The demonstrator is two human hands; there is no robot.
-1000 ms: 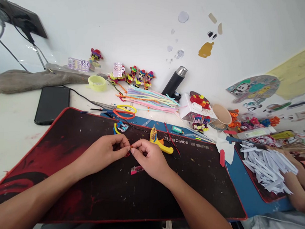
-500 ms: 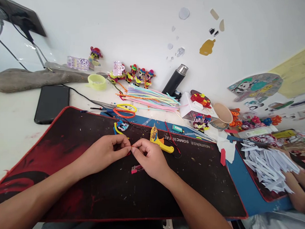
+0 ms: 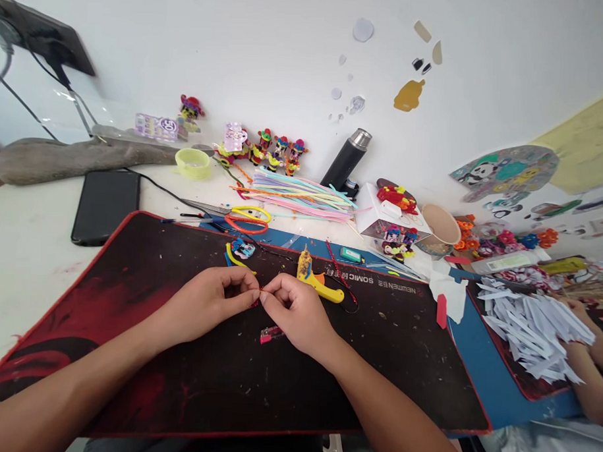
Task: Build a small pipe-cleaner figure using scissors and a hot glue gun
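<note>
My left hand [image 3: 218, 298] and my right hand [image 3: 298, 310] meet over the dark mat, both closed, thumb and forefinger pinched. Between the fingertips shows a small red piece [image 3: 255, 303], seemingly glittery pipe cleaner; most of it is hidden. Just beyond the right hand lies a yellow hot glue gun [image 3: 323, 290], its tip pointing away. Under the right hand a small clear and pink item [image 3: 269, 334] rests on the mat. A blue figure piece [image 3: 242, 248] and a bent yellow pipe cleaner [image 3: 236, 260] lie behind the left hand.
Scissors [image 3: 247, 219] and a bundle of pastel pipe cleaners [image 3: 297, 193] lie behind the mat [image 3: 216, 394]. A black flask [image 3: 347, 160] leans near the wall. At left is a black phone [image 3: 105, 208]. A co-worker's arm [image 3: 590, 381] is beside white paper strips [image 3: 530, 329] at right.
Both hands stay almost still, pinched together over the red piece. The whole view has shifted very slightly. At the right, the co-worker's arms have moved a little.
</note>
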